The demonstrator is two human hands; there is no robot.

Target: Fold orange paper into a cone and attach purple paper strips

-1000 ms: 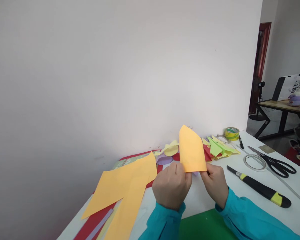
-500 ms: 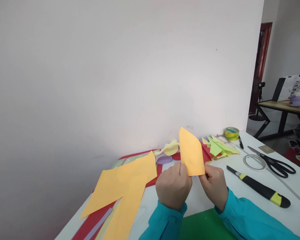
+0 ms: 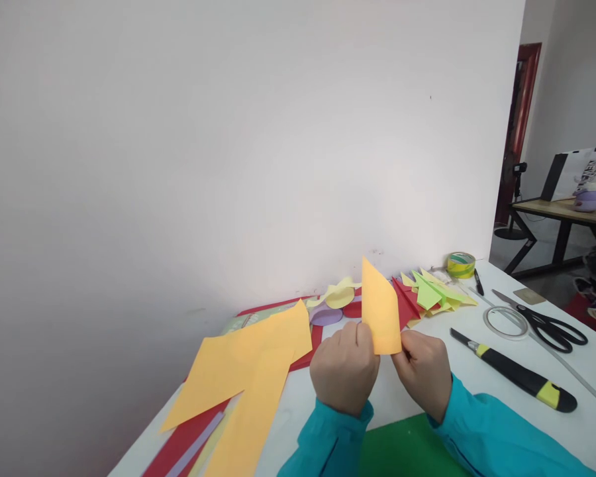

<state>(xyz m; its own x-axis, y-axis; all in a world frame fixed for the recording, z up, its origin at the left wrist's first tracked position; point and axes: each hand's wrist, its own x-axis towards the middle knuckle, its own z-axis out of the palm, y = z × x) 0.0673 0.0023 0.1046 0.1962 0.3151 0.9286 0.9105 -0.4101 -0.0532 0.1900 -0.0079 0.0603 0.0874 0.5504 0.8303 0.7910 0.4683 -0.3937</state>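
Gripping the smooth orange paper [image 3: 381, 311] at its lower edge, your left hand [image 3: 345, 366] and right hand [image 3: 424, 371] hold it upright, curved, its top slanting to a point.

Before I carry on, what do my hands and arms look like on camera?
Your left hand and right hand are bare, with no glove, ring or watch visible. The left sleeve and right sleeve are plain teal, reaching the wrists.
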